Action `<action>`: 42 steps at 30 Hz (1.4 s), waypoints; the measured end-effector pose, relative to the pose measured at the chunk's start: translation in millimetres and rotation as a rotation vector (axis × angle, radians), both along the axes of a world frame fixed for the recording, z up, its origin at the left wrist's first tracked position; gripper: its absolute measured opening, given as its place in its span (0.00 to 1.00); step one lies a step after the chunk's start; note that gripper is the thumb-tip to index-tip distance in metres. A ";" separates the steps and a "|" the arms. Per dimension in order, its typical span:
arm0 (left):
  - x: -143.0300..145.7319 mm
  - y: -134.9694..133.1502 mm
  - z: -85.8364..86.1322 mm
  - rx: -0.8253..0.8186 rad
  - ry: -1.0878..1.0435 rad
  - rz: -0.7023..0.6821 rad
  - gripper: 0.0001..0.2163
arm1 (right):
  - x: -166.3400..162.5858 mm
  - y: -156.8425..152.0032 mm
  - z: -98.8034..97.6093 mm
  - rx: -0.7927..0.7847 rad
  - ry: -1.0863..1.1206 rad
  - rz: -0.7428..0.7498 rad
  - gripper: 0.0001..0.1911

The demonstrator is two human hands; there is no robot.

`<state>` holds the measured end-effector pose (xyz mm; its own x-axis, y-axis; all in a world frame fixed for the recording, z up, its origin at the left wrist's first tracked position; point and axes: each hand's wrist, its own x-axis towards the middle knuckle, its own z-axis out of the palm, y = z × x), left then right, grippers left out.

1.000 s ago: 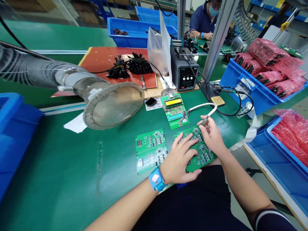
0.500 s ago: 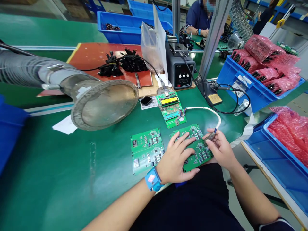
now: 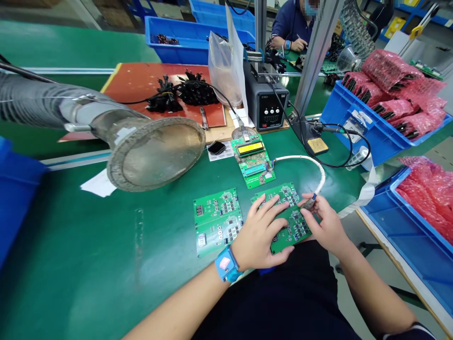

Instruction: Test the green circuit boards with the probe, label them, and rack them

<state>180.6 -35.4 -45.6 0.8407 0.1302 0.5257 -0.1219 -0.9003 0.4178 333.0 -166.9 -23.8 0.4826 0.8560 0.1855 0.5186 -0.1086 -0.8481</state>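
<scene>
Fingers spread, my left hand (image 3: 260,231) lies flat over a green circuit board (image 3: 297,224) at the table's front edge. My right hand (image 3: 327,224) pinches a small dark probe-like connector (image 3: 309,204) on the end of a white sleeved cable (image 3: 320,172), down at the board's right part. Its tip is hidden by the fingers. That cable runs to a green programmer board (image 3: 253,160) with a yellow display and a teal socket. Left of my left hand lies a second green circuit board (image 3: 216,210) with a small digit display.
A fume extraction hood (image 3: 155,153) reaches in from the left. Behind stand a soldering station (image 3: 267,106) and an iron stand (image 3: 316,144). Blue bins (image 3: 377,191) with pink bubble wrap are at the right. A co-worker (image 3: 292,23) sits across the table.
The whole view has shifted slightly. Both hands keep their places on the board, and the connector stays in my right hand. The co-worker's hand has moved a little.
</scene>
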 end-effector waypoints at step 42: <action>-0.9 -1.7 1.5 -0.023 0.018 0.014 0.14 | -7.5 -0.8 -7.3 0.058 -0.006 -0.118 0.11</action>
